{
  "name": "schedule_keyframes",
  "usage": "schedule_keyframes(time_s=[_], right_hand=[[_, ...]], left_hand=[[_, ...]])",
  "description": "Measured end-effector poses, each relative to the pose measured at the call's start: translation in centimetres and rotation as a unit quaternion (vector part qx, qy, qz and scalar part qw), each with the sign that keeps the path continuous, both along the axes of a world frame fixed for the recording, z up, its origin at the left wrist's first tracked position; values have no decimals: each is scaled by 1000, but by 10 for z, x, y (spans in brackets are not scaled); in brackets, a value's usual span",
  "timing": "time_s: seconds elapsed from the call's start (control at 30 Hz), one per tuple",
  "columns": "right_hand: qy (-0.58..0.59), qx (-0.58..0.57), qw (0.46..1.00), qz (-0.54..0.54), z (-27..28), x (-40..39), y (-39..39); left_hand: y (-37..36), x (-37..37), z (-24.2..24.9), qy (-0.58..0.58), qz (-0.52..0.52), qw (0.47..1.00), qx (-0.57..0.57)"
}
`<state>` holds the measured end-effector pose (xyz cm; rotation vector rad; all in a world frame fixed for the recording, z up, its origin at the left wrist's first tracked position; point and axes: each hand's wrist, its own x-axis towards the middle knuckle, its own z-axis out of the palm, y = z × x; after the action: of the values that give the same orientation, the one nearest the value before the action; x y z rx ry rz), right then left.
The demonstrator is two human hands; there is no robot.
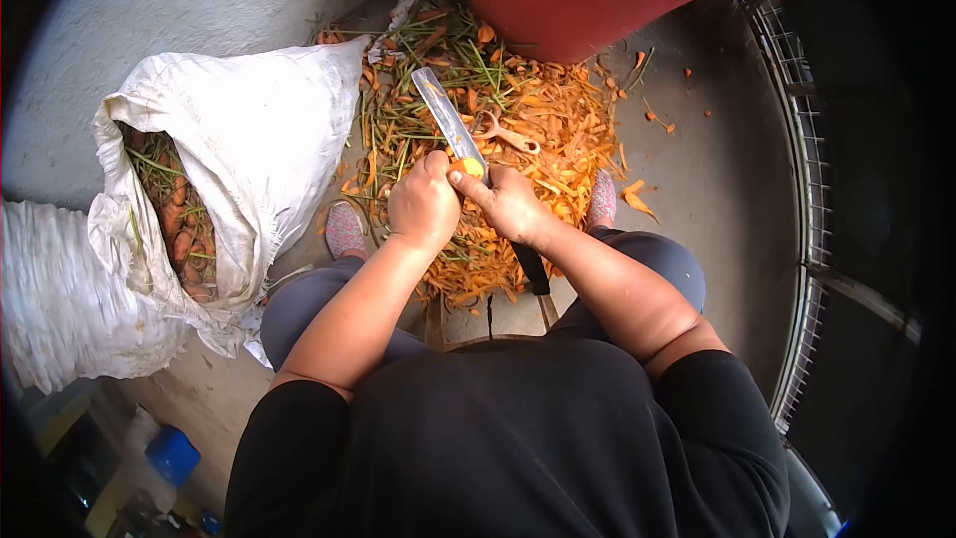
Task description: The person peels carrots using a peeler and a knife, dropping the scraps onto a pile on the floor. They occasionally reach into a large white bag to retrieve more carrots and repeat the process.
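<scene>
My right hand (pixel 510 203) is closed round a large knife. The knife's wide blade (pixel 445 116) points up and to the left, and its black handle (pixel 532 267) sticks out below the hand. My left hand (pixel 425 201) is a closed fist beside it, touching the right thumb. Between the two hands, against the base of the blade, shows the yellow-orange end of a carrot (pixel 468 168); the rest is hidden by my fingers. Just beyond the hands, a pale orange peeler (pixel 512 136) lies on a heap of carrot peelings (pixel 568 125).
A white sack (pixel 299 110) of unpeeled carrots (pixel 179 229) lies open at the left. Behind the heap stands a red bin (pixel 607 0). Green stalks (pixel 393 110) lie among the peelings at the left. A wire mesh grille (pixel 802 120) runs along the right side.
</scene>
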<state>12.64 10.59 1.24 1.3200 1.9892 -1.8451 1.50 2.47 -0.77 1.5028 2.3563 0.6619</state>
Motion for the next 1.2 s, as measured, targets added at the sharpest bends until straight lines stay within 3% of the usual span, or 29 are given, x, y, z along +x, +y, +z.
schedule_keyframes(time_s=[0.13, 0.23, 0.33, 0.37, 0.4, 0.47, 0.5, 0.6, 0.63, 0.73, 0.8, 1.2], right_hand=[[14, 18, 999, -39, -14, -1, -6], [15, 1, 999, -33, -25, 1, -10], [14, -126, 986, -106, -22, 2, 0], [20, -161, 969, -184, -18, 2, 3], [24, -160, 964, -213, -22, 3, 11], [42, -129, 959, -249, -23, 6, 19], [22, -158, 959, -235, -24, 9, 26], [70, 7, 991, -116, -22, 7, 23], [110, 80, 988, -78, -18, 6, 20], [63, 269, 961, 30, -7, 2, 10], [51, 294, 954, 36, -4, 0, 4], [4, 300, 951, 72, -6, -1, 4]], left_hand=[[0, 0, -5, 32, -3, 999, 13], [-2, -2, -9, 26, -20, 998, -46], [4, -2, -4, -87, -16, 985, -148], [8, -5, 1, -165, 7, 973, -162], [7, -8, -7, -278, 32, 956, -88], [6, -15, -18, -519, 99, 843, -97], [7, -19, -15, -553, 117, 820, -92], [8, -28, 0, -643, 172, 742, -77], [9, -28, 8, -669, 191, 715, -73], [11, -23, 11, -722, 217, 657, -27], [15, -14, 17, -752, 253, 609, -4], [15, -10, 16, -747, 254, 614, -3]])
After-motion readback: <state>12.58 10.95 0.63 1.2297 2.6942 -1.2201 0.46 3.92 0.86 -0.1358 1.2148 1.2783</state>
